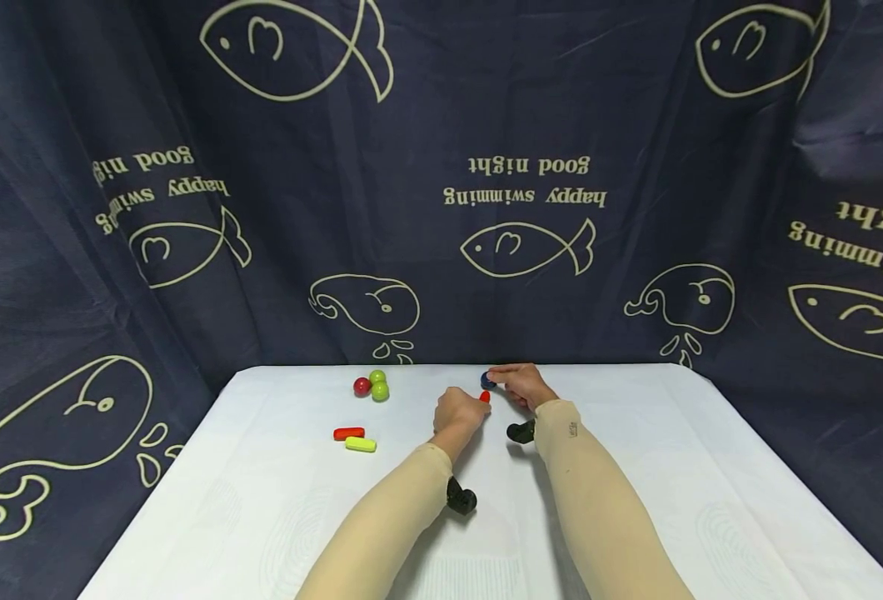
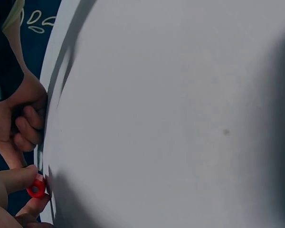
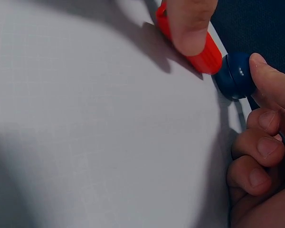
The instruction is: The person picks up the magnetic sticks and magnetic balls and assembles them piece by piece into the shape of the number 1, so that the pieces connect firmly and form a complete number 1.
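Observation:
My left hand (image 1: 460, 410) pinches a red elongated bead (image 1: 485, 397) between thumb and finger. One end of this bead (image 2: 42, 182) shows a round hole in the left wrist view. Just beyond it, at the far side of the table, my right hand (image 1: 524, 383) holds a dark blue ball (image 1: 488, 381) with its thumb and forefinger; the other fingers are curled in. From the right wrist, the blue ball (image 3: 235, 76) shows a groove round it, and the red bead's rounded tip (image 3: 213, 61) is right at its side.
Left of my hands, a red ball (image 1: 362, 387) sits against two green balls (image 1: 380, 392). Nearer to me lie another red elongated piece (image 1: 348, 433) and a yellow-green one (image 1: 361, 445). A dark printed curtain (image 1: 441, 325) hangs behind the white table (image 1: 606, 467).

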The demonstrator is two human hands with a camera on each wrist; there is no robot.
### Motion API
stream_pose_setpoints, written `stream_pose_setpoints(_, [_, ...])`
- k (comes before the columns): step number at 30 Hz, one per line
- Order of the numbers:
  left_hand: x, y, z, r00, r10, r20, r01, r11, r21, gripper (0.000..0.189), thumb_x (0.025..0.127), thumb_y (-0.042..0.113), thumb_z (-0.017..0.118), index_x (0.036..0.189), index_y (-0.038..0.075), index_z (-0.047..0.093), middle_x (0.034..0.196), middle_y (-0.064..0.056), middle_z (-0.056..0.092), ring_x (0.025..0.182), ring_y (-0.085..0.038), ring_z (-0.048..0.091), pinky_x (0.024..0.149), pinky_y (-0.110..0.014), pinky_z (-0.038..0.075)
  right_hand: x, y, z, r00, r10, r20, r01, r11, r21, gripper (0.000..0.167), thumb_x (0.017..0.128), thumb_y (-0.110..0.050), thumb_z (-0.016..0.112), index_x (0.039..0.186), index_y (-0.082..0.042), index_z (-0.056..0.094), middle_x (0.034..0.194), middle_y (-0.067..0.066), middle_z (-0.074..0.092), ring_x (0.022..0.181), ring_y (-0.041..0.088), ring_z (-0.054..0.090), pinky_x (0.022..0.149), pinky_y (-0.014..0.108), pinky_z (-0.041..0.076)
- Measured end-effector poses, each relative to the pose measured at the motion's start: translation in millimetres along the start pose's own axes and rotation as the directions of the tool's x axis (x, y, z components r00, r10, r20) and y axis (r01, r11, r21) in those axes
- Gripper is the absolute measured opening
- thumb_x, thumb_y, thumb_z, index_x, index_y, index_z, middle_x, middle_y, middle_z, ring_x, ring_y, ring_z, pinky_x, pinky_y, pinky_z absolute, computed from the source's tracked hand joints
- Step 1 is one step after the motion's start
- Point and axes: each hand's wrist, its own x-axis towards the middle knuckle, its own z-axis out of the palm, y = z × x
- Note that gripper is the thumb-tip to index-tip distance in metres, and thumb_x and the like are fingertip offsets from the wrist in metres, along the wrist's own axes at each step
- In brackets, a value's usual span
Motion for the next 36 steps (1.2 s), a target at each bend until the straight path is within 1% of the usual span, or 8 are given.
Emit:
stream_pose_setpoints(3, [1.1, -0.1, 1.9, 1.000, 0.007, -0.005, -0.007, 0.999, 0.036, 0.041, 0.068, 0.031, 0.089, 0.094, 0.003, 0.073, 0.088, -0.011, 0.074, 0.075, -0.027, 0.067, 0.068, -0.045, 0.055, 0.1, 0, 0, 1.000, -0.005, 0.004, 0.005, 1.000, 0.008, 0.036, 0.088, -0.023, 0.079, 0.121, -0.009, 0.074, 0.054, -0.006, 0.036, 0.046, 0.010, 0.030, 0.045, 0.026, 0.023])
stream_pose_setpoints(9, [1.6, 0.0, 4.2, 1.000, 0.015, -0.004, -0.014, 0.998, 0.069, 0.037, 0.065, 0.026, 0.091, 0.089, 0.005, 0.072, 0.083, -0.008, 0.072, 0.071, -0.026, 0.066, 0.065, -0.044, 0.054, 0.6, 1, 0, 1.000, -0.006, 0.005, 0.006, 1.000, 0.020, 0.036, 0.088, -0.022, 0.079, 0.121, -0.008, 0.073, 0.054, -0.006, 0.036, 0.046, 0.010, 0.029, 0.045, 0.025, 0.023])
stream_pose_setpoints(14, [0.7, -0.7, 5.3, 0.999, 0.033, -0.007, -0.032, 0.995, 0.092, 0.035, 0.063, 0.028, 0.093, 0.083, 0.008, 0.073, 0.080, -0.007, 0.072, 0.071, -0.026, 0.067, 0.064, -0.044, 0.054, 0.6, 2, 0, 1.000, -0.012, 0.002, 0.012, 1.000, 0.010, 0.036, 0.088, -0.023, 0.079, 0.120, -0.009, 0.074, 0.054, -0.006, 0.036, 0.046, 0.011, 0.029, 0.045, 0.026, 0.024])
stream_pose_setpoints(18, [-1.0, -3.8, 4.6, 0.997, 0.071, 0.002, -0.071, 0.995, 0.070, 0.027, 0.064, 0.030, 0.093, 0.075, 0.015, 0.073, 0.077, -0.001, 0.072, 0.070, -0.023, 0.066, 0.063, -0.041, 0.053, -0.6, 2, -1, 1.000, -0.026, 0.000, 0.026, 1.000, 0.011, 0.036, 0.088, -0.022, 0.078, 0.120, -0.008, 0.074, 0.053, -0.006, 0.034, 0.046, 0.011, 0.029, 0.045, 0.026, 0.023])
stream_pose_setpoints(21, [-1.1, -6.5, 4.5, 0.996, 0.091, -0.006, -0.090, 0.995, 0.036, 0.023, 0.066, 0.032, 0.091, 0.077, 0.020, 0.075, 0.079, 0.002, 0.073, 0.072, -0.021, 0.067, 0.063, -0.040, 0.052, -1.3, 1, -1, 1.000, -0.031, -0.001, 0.031, 0.999, 0.014, 0.035, 0.088, -0.022, 0.078, 0.120, -0.007, 0.074, 0.052, -0.006, 0.034, 0.045, 0.011, 0.029, 0.045, 0.026, 0.024])
stream_pose_setpoints(26, [1.1, -9.7, 6.1, 0.995, 0.099, -0.027, -0.100, 0.995, -0.007, 0.023, 0.068, 0.034, 0.091, 0.083, 0.022, 0.078, 0.085, 0.002, 0.076, 0.078, -0.022, 0.069, 0.065, -0.039, 0.052, 0.2, 1, -2, 1.000, -0.015, -0.005, 0.015, 1.000, 0.005, 0.036, 0.086, -0.023, 0.080, 0.119, -0.009, 0.075, 0.053, -0.006, 0.036, 0.045, 0.012, 0.031, 0.045, 0.026, 0.024])
stream_pose_setpoints(31, [3.5, -10.7, 8.0, 0.993, 0.113, -0.033, -0.114, 0.993, -0.029, 0.020, 0.070, 0.034, 0.090, 0.083, 0.023, 0.080, 0.087, 0.003, 0.077, 0.081, -0.022, 0.071, 0.067, -0.039, 0.053, 3.5, 3, -2, 1.000, 0.002, -0.011, -0.002, 1.000, 0.013, 0.035, 0.085, -0.023, 0.081, 0.117, -0.010, 0.075, 0.054, -0.005, 0.037, 0.046, 0.012, 0.032, 0.045, 0.026, 0.023])
stream_pose_setpoints(36, [3.0, -11.9, 11.1, 0.992, 0.114, -0.049, -0.116, 0.993, -0.029, 0.016, 0.071, 0.033, 0.090, 0.081, 0.025, 0.081, 0.087, 0.003, 0.077, 0.081, -0.023, 0.071, 0.068, -0.039, 0.053, 3.7, 4, -2, 1.000, 0.006, -0.012, -0.006, 1.000, 0.012, 0.035, 0.085, -0.024, 0.081, 0.117, -0.010, 0.075, 0.055, -0.005, 0.037, 0.046, 0.012, 0.030, 0.045, 0.027, 0.023])
